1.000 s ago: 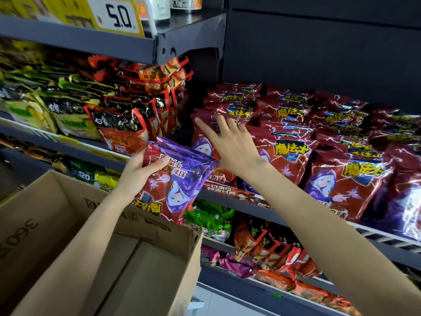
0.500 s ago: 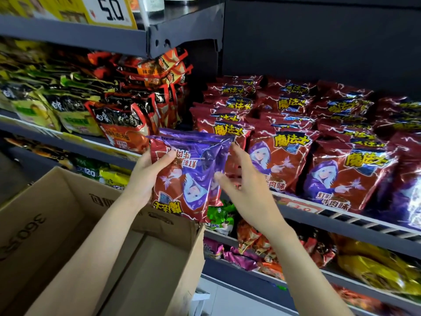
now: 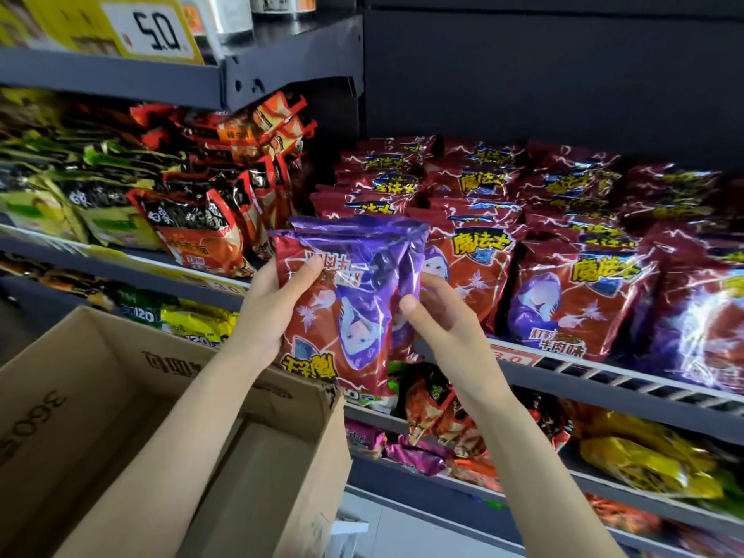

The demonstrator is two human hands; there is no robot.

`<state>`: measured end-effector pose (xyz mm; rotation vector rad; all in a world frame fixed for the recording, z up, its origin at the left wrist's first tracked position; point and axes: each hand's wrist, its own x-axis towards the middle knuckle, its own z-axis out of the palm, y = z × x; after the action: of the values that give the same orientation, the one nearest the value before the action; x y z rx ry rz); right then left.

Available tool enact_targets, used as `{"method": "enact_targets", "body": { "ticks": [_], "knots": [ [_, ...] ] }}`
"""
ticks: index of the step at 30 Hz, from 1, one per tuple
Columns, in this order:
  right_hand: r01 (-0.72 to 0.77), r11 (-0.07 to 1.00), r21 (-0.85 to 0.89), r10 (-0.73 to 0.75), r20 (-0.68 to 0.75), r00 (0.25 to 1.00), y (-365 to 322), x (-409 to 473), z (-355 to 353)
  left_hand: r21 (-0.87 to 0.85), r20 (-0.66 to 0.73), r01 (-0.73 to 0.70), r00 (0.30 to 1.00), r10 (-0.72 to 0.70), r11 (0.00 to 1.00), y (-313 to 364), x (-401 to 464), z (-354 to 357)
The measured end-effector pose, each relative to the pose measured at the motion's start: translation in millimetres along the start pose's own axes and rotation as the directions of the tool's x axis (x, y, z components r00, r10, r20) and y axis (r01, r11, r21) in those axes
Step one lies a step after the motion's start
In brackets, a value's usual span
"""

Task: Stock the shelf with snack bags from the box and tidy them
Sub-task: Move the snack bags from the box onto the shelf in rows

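Note:
Both hands hold a small stack of red and purple snack bags (image 3: 354, 300) upside down, in front of the shelf edge. My left hand (image 3: 277, 304) grips the stack's left side, thumb on the front bag. My right hand (image 3: 437, 312) grips the right side, thumb in front and fingers behind. Rows of the same red bags (image 3: 571, 283) fill the shelf (image 3: 604, 376) just behind and to the right. The open cardboard box (image 3: 133, 428) sits below my left arm; no bags show inside it.
A neighbouring shelf on the left carries orange and green noodle packs (image 3: 201, 231). A yellow price sign reading 5.0 (image 3: 157, 30) hangs on the upper shelf. Lower shelves hold green, purple and yellow bags (image 3: 648, 453). A dark back panel rises above the red bags.
My right hand came back from the red bags on the shelf and took hold of the stack's right side. The stack rose slightly and now sits between both hands.

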<state>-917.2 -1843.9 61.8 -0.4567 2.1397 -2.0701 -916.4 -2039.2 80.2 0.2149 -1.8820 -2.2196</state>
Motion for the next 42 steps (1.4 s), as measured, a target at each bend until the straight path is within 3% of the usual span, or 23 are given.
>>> {"method": "enact_targets", "body": {
  "ticks": [3,7,11,16,18,20,22,24,26,29,32,34,37,39,41,42],
  "knots": [
    [-0.025,0.997,-0.067,0.020,-0.066,0.998,10.7,-17.7,2.6,-0.144,-0.173,-0.020,0.985,-0.005,0.989,-0.3,-1.9,11.7],
    [-0.045,0.997,0.066,0.059,-0.229,0.972,20.5,-34.7,27.7,-0.380,-0.305,-0.010,0.945,-0.115,0.925,-10.6,-15.7,38.1],
    [-0.030,0.957,0.289,0.097,-0.221,0.971,9.3,-34.7,30.8,-0.464,-0.232,0.013,0.963,-0.136,0.886,-25.2,-41.7,58.8],
    [0.004,0.926,0.378,0.109,-0.276,0.955,2.5,-39.7,-2.8,-0.404,-0.066,0.029,0.996,-0.061,0.914,-31.4,-57.7,50.0],
    [0.002,0.964,0.264,0.070,-0.262,0.962,-2.4,-44.8,-23.0,-0.318,-0.097,-0.034,0.995,0.003,0.948,-22.9,-58.2,34.5],
    [0.036,0.997,0.063,-0.021,-0.227,0.974,-10.3,-53.9,-45.8,-0.046,-0.149,-0.218,0.966,0.209,0.975,-7.1,-58.5,23.8],
    [0.115,0.982,-0.149,-0.134,-0.118,0.984,-15.6,-62.1,-67.1,0.305,0.061,-0.397,0.915,0.399,0.865,12.5,-62.7,26.3],
    [0.198,0.924,-0.328,-0.198,0.035,0.980,-18.5,-68.2,-85.7,0.517,0.394,-0.486,0.866,0.308,0.705,25.5,-69.3,46.4],
    [0.271,0.855,-0.442,-0.225,0.155,0.962,-22.2,-73.9,-101.2,0.557,0.562,-0.477,0.819,0.113,0.680,25.7,-74.6,71.1],
    [0.364,0.742,-0.563,-0.265,0.252,0.931,-33.2,-77.6,-125.8,0.558,0.543,-0.330,0.839,-0.035,0.761,9.0,-75.5,95.2],
    [0.434,0.600,-0.672,-0.321,0.295,0.900,-41.1,-81.5,-148.7,0.541,0.460,-0.248,0.887,-0.036,0.803,-8.7,-73.7,111.3],
    [0.397,0.490,-0.776,-0.400,0.204,0.893,-43.7,-83.1,-162.1,0.499,0.405,-0.212,0.914,-0.010,0.840,-15.6,-75.1,124.8],
    [0.177,0.453,-0.874,-0.578,-0.136,0.805,-39.9,-89.5,-176.5,0.336,0.301,-0.147,0.953,0.042,0.930,-23.6,-79.9,153.5],
    [0.035,0.588,-0.808,-0.572,-0.384,0.725,-35.7,-97.3,-176.7,0.241,0.233,-0.096,0.972,0.039,0.966,-31.9,-82.5,175.2],
    [-0.024,0.850,-0.526,-0.353,-0.604,0.714,-33.5,-105.9,-173.2,0.162,0.205,-0.076,0.978,0.042,0.984,-39.0,-85.6,200.6],
    [-0.033,0.939,-0.342,-0.210,-0.649,0.731,-32.2,-110.0,-174.1,0.128,0.226,-0.059,0.974,0.029,0.990,-39.9,-88.2,213.8]
  ]
}}
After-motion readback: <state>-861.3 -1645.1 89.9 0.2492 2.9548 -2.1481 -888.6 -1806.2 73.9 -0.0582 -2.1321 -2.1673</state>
